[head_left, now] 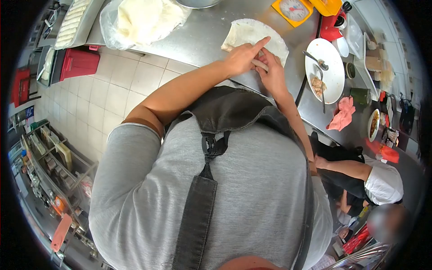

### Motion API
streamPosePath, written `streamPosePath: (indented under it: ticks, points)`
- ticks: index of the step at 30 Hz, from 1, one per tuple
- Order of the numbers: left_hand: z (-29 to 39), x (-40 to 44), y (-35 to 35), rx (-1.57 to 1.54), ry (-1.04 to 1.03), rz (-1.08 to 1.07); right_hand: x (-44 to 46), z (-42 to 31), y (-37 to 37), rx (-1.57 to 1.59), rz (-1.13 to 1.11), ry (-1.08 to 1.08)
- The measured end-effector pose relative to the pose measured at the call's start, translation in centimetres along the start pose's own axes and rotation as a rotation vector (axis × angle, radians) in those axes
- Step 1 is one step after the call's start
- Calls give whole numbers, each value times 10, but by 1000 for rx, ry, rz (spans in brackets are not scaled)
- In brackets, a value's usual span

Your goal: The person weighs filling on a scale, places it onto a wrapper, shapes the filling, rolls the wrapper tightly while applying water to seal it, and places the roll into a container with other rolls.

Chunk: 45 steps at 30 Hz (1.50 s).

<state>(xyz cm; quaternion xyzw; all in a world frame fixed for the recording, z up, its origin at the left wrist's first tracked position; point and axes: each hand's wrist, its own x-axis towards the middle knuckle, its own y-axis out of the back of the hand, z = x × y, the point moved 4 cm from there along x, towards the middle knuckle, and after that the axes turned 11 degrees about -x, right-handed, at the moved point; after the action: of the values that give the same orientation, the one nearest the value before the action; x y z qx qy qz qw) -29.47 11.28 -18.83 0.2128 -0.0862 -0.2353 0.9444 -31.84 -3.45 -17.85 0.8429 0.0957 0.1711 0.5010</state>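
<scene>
Above the steel counter edge my left hand (241,59) and my right hand (272,73) meet, fingers closed around a short pale roll of dough (260,65). Part of the roll is hidden by the fingers. Just beyond my hands a thin, floured sheet of dough (246,30) lies on the counter, its far edge rounded. My left index finger points out over this sheet.
A plastic bag of dough (144,20) lies on the counter at left, beside a tray of rolls (74,20). At right are a yellow scale (293,11), an oval plate (325,54) with filling and spoons, and a pink cloth (343,114). A co-worker (382,180) stands at lower right.
</scene>
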Motion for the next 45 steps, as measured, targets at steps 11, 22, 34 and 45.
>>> streamPosePath:
  ticks: [11,22,34,45]
  points:
    - [1,10,-3,-6,76,-20,2,17,3,-15,-60,-45]
    - [6,15,-20,23,20,-5,-1,26,7,-10,-109,-83]
    - [10,22,-27,-37,28,-82,-3,28,11,62,-164,-164]
    - [-13,-14,56,149,-6,1,2,15,3,-10,-108,-44]
